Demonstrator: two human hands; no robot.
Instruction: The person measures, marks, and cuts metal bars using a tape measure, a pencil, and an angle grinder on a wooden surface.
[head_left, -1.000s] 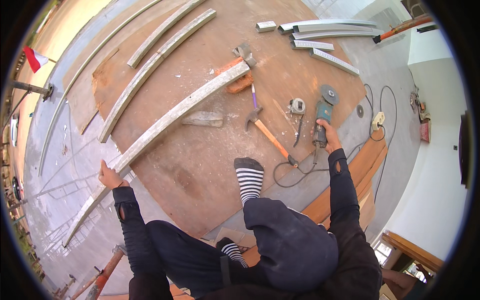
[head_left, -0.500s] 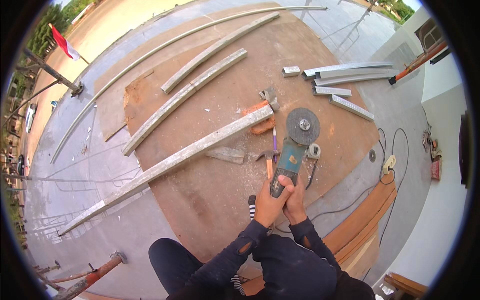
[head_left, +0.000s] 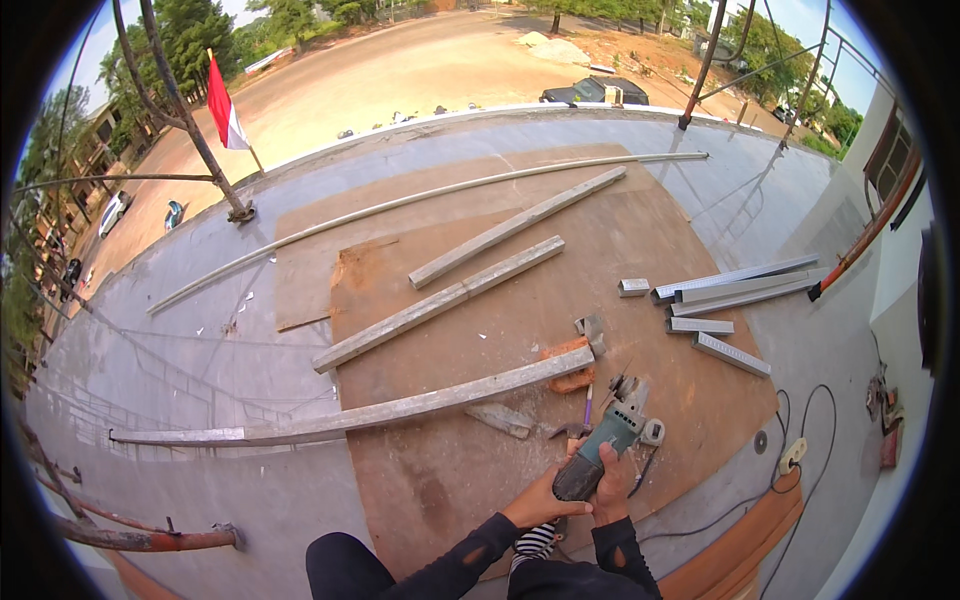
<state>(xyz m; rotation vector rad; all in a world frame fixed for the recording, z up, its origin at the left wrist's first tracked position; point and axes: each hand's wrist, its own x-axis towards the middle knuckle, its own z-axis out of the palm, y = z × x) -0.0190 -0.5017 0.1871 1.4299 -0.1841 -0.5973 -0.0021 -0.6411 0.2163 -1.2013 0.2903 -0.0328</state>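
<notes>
My left hand and my right hand are both closed around the rear body of a teal and black angle grinder. Its head points away from me, above the board. The cutting disc is hard to make out at this tilt. Just beyond the grinder, a long whitish metal bar rests with its right end on an orange brick. A claw hammer, partly hidden by the grinder, lies beside a purple pen or marker. A tape measure sits right of the grinder.
Two more bars and a long thin pipe lie farther off on the brown board. Several silvery channel pieces are at the right. A cord runs to a power socket. Scaffold poles stand at the left.
The view has tilted up toward the far yard and shifted left. The grinder has turned in my hands, so the disc that faced me no longer shows its flat side.
</notes>
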